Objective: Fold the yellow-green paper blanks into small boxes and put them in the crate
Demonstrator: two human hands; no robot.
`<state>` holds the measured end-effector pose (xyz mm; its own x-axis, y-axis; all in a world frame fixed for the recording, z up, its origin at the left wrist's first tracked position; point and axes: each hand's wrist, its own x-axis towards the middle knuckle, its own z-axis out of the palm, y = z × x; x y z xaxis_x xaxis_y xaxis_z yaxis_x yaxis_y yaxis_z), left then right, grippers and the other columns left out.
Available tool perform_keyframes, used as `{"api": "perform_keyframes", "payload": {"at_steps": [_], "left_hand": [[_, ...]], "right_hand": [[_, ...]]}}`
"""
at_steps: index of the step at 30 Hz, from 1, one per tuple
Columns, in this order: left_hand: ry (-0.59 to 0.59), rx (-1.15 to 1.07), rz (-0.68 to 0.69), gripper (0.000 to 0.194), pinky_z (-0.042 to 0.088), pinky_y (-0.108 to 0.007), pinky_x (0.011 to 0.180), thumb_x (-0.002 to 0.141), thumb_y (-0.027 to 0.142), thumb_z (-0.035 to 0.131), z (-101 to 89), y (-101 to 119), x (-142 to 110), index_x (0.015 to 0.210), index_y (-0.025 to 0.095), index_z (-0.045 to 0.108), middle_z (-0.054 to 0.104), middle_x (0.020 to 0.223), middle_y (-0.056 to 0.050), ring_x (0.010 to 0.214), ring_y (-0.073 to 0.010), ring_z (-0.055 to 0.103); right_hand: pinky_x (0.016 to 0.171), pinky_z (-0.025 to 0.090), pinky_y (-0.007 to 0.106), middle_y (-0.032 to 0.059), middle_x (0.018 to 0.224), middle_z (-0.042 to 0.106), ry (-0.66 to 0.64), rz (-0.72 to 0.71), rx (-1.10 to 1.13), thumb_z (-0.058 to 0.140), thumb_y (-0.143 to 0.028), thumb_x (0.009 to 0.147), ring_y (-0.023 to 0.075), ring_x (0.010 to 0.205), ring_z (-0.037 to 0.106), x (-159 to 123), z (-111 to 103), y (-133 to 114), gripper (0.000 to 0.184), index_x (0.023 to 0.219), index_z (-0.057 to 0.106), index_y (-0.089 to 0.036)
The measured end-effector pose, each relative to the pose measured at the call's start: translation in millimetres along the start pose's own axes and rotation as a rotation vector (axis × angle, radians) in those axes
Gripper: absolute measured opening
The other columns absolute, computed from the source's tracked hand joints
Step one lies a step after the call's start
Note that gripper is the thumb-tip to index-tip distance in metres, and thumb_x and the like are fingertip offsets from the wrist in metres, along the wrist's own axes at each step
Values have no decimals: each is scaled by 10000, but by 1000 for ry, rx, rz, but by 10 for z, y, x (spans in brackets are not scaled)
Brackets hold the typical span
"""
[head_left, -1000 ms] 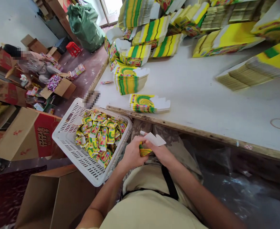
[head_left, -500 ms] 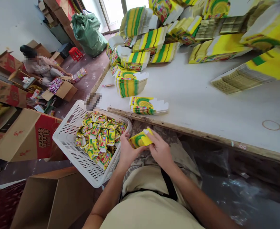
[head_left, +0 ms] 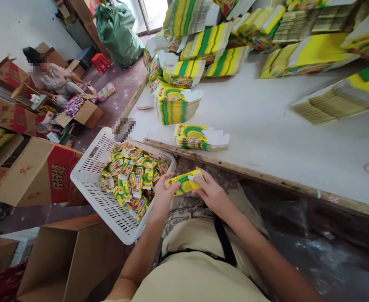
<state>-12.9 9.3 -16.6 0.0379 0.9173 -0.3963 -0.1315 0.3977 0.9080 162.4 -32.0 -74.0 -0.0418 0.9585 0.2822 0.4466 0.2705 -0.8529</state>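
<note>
Over my lap, a small yellow and green carton is held level between both hands. My left hand grips its left end, thumb across the front. At the other end, my right hand pinches it with thumb and fingers. To the left stands a white plastic basket holding many similar small cartons. On the table edge just beyond my hands lies a short stack of flat carton blanks. A taller stack of blanks sits behind it.
The white table carries several more bundles of carton blanks at the back. An open cardboard box is at lower left, a red-printed box above it. A person sits far left, near a green sack.
The carton has turned in my hands, so its broad printed face now shows flat. My right hand has shifted to its right end. The view has swung slightly.
</note>
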Motion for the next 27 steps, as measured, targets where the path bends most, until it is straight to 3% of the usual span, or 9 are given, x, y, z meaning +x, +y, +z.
{"api": "perform_keyframes", "payload": {"at_steps": [4,11,19,24,27], "left_hand": [[4,-51,8,574,516,-257,669,567,299,870,39,42,10,1041,168,573,697,757,11,630,-121,643],[-38,-90,16,527,523,-251,682,603,305,855,121,59,-31,1018,163,564,708,788,2,646,-112,652],[9,-90,-1,623,517,-250,622,512,306,895,103,41,2,1009,165,548,693,707,20,574,-117,640],[3,-77,-6,563,507,-240,612,555,322,876,120,39,29,985,169,546,681,696,29,560,-111,634],[15,-70,-7,586,510,-237,609,534,311,886,100,51,45,985,166,543,684,690,26,566,-115,639]], "right_hand": [[1043,496,477,98,1521,414,-34,-23,20,586,-247,918,310,1297,530,8,-38,44,346,1259,633,-284],[1029,513,426,88,1496,459,57,-15,16,533,-234,942,276,1269,563,9,-104,-40,294,1190,684,-278],[965,545,441,136,1461,494,-100,-89,-54,610,-204,900,301,1191,619,56,-275,-77,213,1069,730,-251],[959,549,441,165,1448,497,-12,-82,-136,580,-190,919,303,1206,607,82,-223,-100,208,1066,723,-218],[941,562,430,166,1445,496,-29,-97,-150,598,-183,905,300,1181,624,78,-185,-80,206,1070,719,-216]]}}
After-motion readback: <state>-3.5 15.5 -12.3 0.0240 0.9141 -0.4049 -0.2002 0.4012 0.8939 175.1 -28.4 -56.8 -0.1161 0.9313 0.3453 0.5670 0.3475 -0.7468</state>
